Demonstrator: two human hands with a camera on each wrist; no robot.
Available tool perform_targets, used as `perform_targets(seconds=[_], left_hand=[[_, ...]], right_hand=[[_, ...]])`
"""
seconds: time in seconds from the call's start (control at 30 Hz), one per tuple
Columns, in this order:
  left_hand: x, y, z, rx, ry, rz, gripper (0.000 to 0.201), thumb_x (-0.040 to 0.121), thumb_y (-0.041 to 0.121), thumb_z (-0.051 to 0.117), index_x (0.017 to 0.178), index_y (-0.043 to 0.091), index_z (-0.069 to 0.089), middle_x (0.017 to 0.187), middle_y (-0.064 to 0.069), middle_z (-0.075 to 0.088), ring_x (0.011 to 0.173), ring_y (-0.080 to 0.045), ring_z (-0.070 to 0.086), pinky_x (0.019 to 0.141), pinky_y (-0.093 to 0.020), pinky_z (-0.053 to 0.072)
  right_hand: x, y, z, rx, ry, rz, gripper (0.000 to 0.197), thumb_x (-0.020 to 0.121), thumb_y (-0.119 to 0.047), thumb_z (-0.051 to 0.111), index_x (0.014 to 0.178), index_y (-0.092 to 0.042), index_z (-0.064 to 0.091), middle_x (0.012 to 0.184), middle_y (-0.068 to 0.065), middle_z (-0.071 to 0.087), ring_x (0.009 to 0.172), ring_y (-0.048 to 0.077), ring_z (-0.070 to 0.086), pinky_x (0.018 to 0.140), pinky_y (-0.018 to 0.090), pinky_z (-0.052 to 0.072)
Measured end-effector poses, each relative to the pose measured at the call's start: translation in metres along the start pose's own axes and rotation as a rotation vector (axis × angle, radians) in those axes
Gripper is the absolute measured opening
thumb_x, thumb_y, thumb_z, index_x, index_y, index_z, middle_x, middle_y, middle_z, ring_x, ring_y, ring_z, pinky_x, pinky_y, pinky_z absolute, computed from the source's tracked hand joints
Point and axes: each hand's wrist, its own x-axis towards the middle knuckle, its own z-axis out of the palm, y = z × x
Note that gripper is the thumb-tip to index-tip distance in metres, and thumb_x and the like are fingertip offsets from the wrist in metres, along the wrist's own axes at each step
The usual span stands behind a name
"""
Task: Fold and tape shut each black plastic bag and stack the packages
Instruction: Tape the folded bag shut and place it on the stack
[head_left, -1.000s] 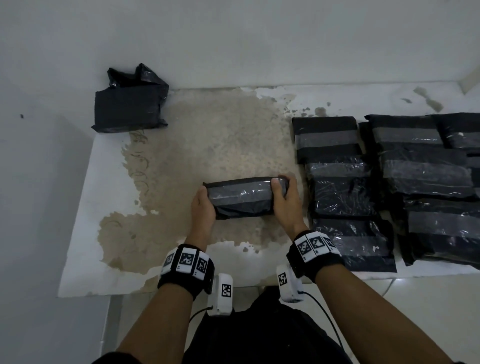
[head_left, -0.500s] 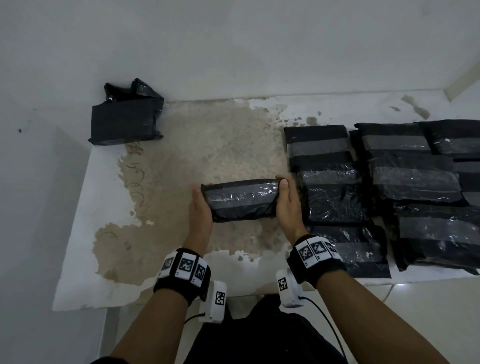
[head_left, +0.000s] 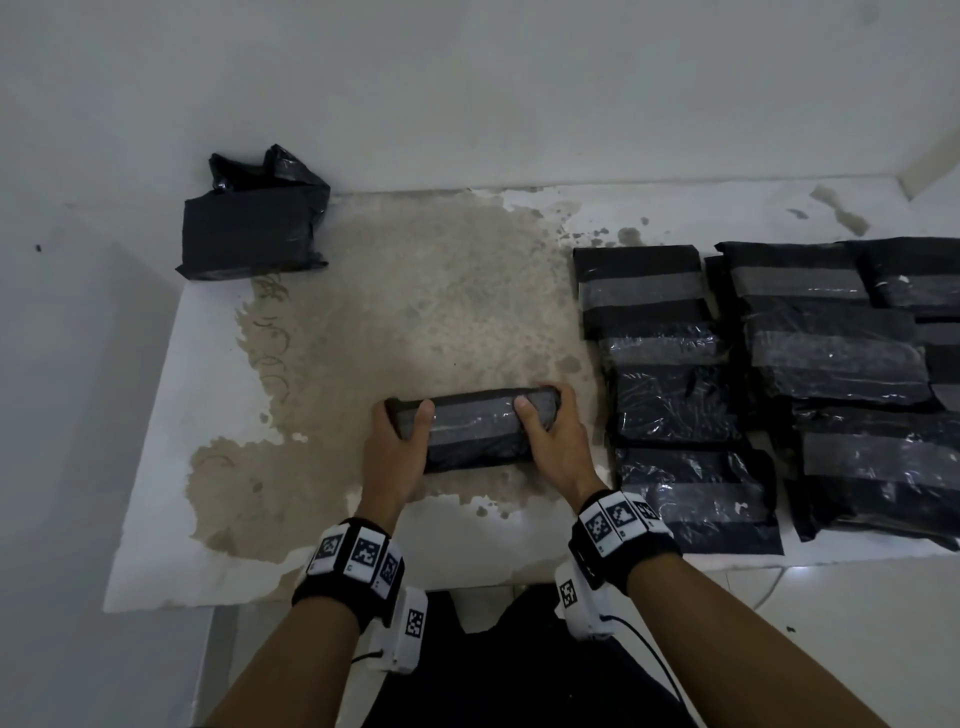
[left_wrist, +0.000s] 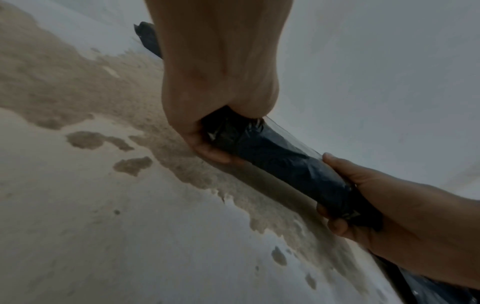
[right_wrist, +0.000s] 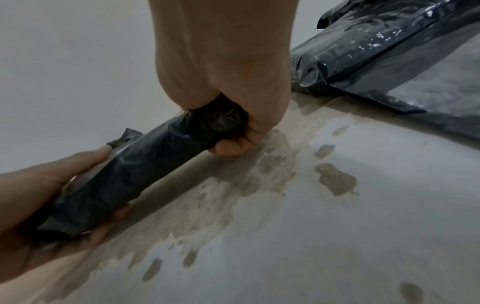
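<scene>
Taped package (head_left: 475, 428) at frame centre in head view, gripped at both ends: left hand (head_left: 397, 449) and right hand (head_left: 556, 441), fingers curled round it, thumbs on top. Held just above the stained surface (head_left: 415, 312) per left wrist view, a shadow band beneath; not evident from head view. Stack (head_left: 769, 384) of taped packages at right. Untaped bag (head_left: 254, 218) at upper left, seen whole only in head view.
</scene>
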Motion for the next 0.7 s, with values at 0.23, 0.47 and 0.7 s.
perform_targets(seconds=[0.23, 0.47, 0.7], left_hand=[[0.008, 0.002, 0.022, 0.741, -0.045, 0.510, 0.078, 0.091, 0.074, 0.028, 0.148, 0.024, 0.045, 0.150, -0.005, 0.044, 0.143, -0.030, 0.031, 0.118, -0.049, 0.019], [0.012, -0.013, 0.019, 0.686, -0.014, 0.564, 0.058, 0.096, 0.062, 0.030, 0.129, 0.025, 0.060, 0.119, -0.001, 0.057, 0.114, -0.027, 0.050, 0.105, -0.044, 0.034], [0.010, -0.014, 0.006, 0.478, 0.088, 0.399, 0.056, 0.095, 0.058, 0.035, 0.137, 0.026, 0.054, 0.133, -0.004, 0.050, 0.127, -0.026, 0.043, 0.112, -0.040, 0.027]], right_hand=[[-0.002, 0.002, 0.001, -0.001, -0.025, -0.019, 0.046, 0.096, -0.042, 0.065, 0.132, -0.023, 0.044, 0.108, -0.009, 0.058, 0.095, -0.001, 0.060, 0.067, 0.009, 0.050], [0.003, 0.005, -0.002, -0.087, -0.032, -0.059, 0.028, 0.106, -0.040, 0.043, 0.130, -0.024, 0.046, 0.110, -0.001, 0.062, 0.097, 0.015, 0.061, 0.077, 0.019, 0.049], [0.005, -0.001, 0.003, -0.026, -0.028, -0.076, 0.017, 0.108, -0.035, 0.040, 0.123, -0.032, 0.048, 0.105, -0.010, 0.061, 0.097, 0.006, 0.060, 0.078, 0.020, 0.050]])
